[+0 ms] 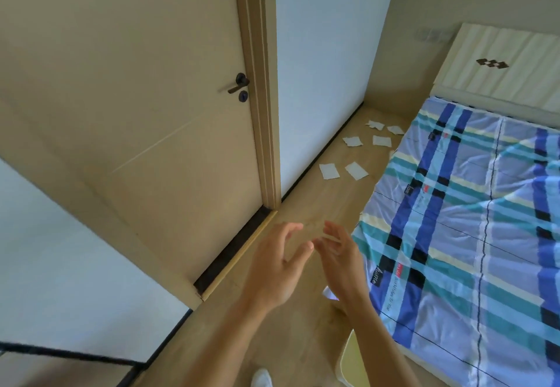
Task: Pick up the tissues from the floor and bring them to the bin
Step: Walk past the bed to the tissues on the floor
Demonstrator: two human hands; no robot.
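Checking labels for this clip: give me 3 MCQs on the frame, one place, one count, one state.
1. Where do the tissues lie?
A. on the bed
B. on the floor between wall and bed
C. at the door

2. How many tissues show clearly in that strip of floor?
A. two
B. six
C. ten

3. What do the hands hold?
A. nothing
B. a tissue each
C. the door handle

Answers: 1 B, they lie on the floor beside the bed. 2 B, six white pieces there. 3 A, left hand and right hand open, empty.
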